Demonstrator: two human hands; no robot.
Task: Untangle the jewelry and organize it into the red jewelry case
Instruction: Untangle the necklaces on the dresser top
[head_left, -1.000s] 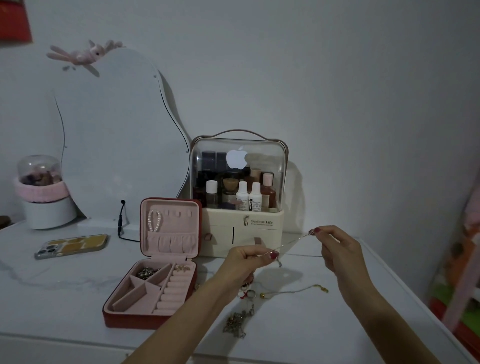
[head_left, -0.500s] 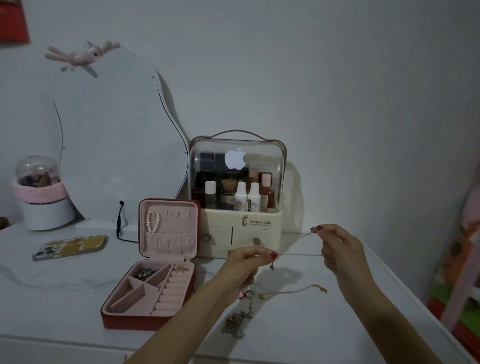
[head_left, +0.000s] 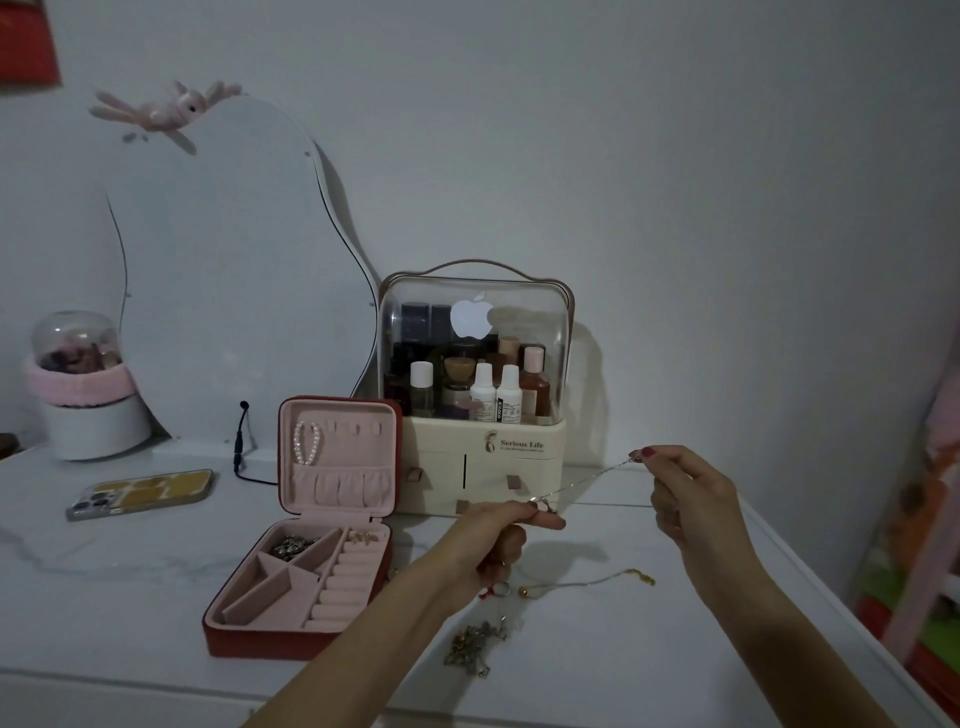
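The red jewelry case lies open on the white table, pink inside, with a pearl bracelet hung in its lid and a dark piece in one tray. A thin silver chain is stretched in the air between my hands. My left hand pinches its lower end near a small ring. My right hand pinches the upper end, higher and to the right. On the table below lie a beaded cord, a small ring and a tangled gold chain.
A cosmetics organizer with a clear lid stands behind my hands. A phone lies at the left, near a wavy mirror and a domed pot. A black cable hangs by the case. The table's right edge runs close.
The chain stays stretched between my hands. My left hand has shifted slightly along it, fingers re-pinching near the small ring; my right hand barely moved.
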